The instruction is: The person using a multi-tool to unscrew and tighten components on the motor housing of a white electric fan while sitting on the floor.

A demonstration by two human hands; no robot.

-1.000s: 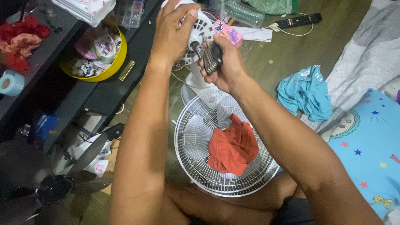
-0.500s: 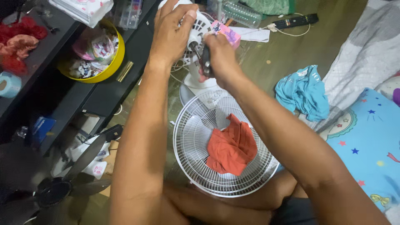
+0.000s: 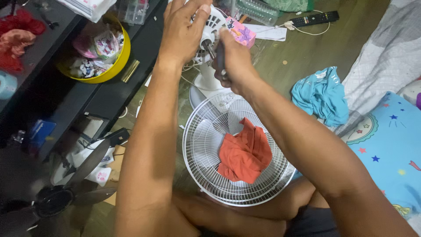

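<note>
Left hand (image 3: 184, 30) clamps the fan motor (image 3: 215, 22) – right hand (image 3: 234, 61) grips a half-hidden tool (image 3: 219, 55).

The right hand (image 3: 234, 61) has turned its dark tool (image 3: 219, 55) upright against the fan motor's shaft (image 3: 209, 46), closer to the left hand (image 3: 184, 30).

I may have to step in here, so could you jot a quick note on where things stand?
Left hand: gripping the white fan motor head from above.
Right hand: closed on a dark tool near the motor shaft.
Done: white fan grille is off, flat on the floor, orange cloth in it; dark fan blade lies at lower left.
Left: work at the shaft looks unfinished.
</note>
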